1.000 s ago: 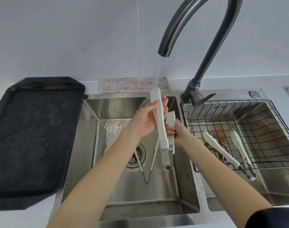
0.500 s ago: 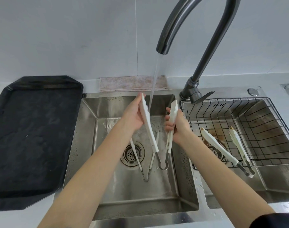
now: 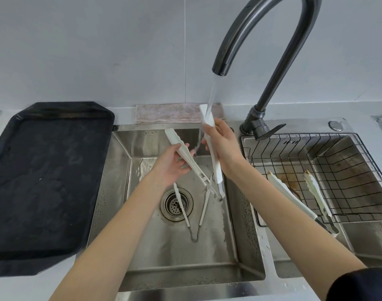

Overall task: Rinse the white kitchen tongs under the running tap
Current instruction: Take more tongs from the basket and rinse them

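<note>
Each hand grips one arm of the white tongs, left hand and right hand spreading them so tap water reaches inside

**Both hands raised, each gripping one arm of the tongs**

Two bare forearms reach forward from the bottom edge, converging toward the middle. The left hand is palm-up, fingers curled loosely around one arm of the white tongs. The right hand sits higher and further forward, wrist bent, fingers wrapped tightly round the other arm. A dark sleeve covers the right upper arm
</note>
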